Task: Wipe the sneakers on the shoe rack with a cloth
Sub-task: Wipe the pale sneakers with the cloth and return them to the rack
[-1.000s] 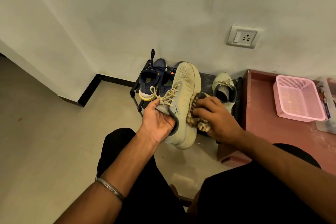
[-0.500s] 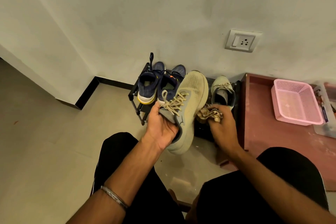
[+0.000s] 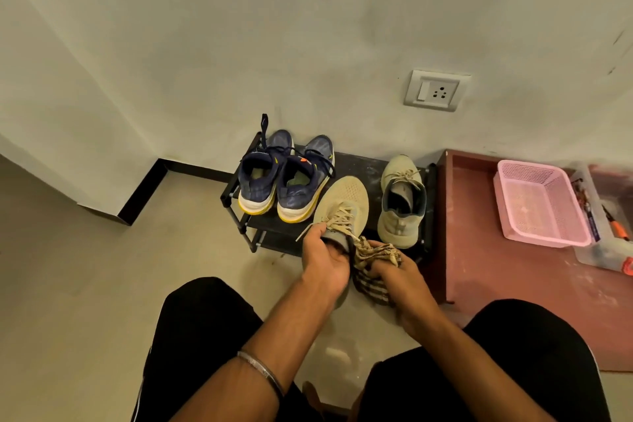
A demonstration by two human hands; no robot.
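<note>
My left hand [image 3: 323, 262] grips a beige mesh sneaker [image 3: 344, 197] by its heel, toe pointing away toward the wall. My right hand [image 3: 399, 276] holds a crumpled checked cloth [image 3: 371, 262] pressed against the sneaker's heel side. The matching beige sneaker [image 3: 400, 202] stands on the low black shoe rack [image 3: 356, 161], at its right end. A pair of navy sneakers with yellow-edged soles [image 3: 284, 181] sits on the rack's left half, heels toward me.
A reddish-brown low shelf [image 3: 486, 271] adjoins the rack on the right and carries a pink plastic basket [image 3: 541, 204] and a clear container with small items [image 3: 609, 216]. A wall socket [image 3: 435, 91] is above. My knees in black fabric frame the bottom.
The sneaker has come down and turned flatter, sole downward, nearer the rack's front. My right hand with the cloth slid from the shoe's side to its heel end.
</note>
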